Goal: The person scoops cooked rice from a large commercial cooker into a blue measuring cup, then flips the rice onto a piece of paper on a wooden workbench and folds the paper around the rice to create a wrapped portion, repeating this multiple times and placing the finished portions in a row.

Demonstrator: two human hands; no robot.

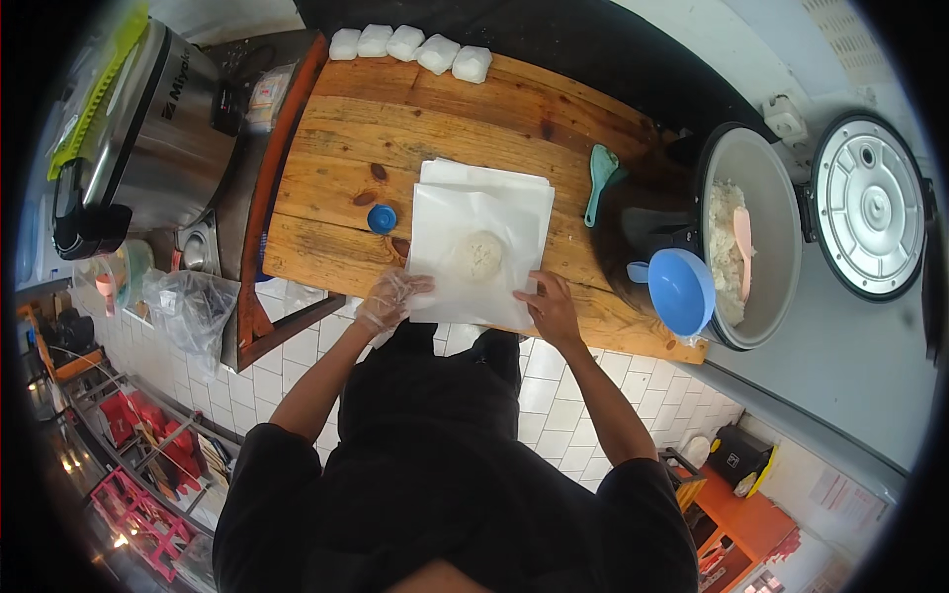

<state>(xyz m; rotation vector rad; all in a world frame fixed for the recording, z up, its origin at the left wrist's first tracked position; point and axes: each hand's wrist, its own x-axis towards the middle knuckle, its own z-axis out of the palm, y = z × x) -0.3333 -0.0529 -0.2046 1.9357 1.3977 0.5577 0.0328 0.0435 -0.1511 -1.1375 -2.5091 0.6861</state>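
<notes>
A round mound of cooked rice (pixel 483 256) lies on the top sheet of a stack of white wrapping paper (pixel 482 207) before me. My left hand (pixel 393 295), in a clear plastic glove, holds the sheet's lower left edge between thumb and fingers. At the lower right edge, my bare right hand (pixel 550 302) pinches the same sheet. The near edge of this sheet reaches past the front of the wooden table (pixel 334 163). Left of the stack sits a small round blue cup (pixel 382 219).
Several white wrapped parcels (pixel 405 43) line the table's far left edge. A turquoise spoon (pixel 599 181) lies right of the paper. Farther right, an open rice cooker (pixel 775 222) contains rice and a pink paddle (pixel 743 248); a blue ladle (pixel 678 293) overlaps its near rim. A closed Miyako cooker (pixel 174 141) stands left.
</notes>
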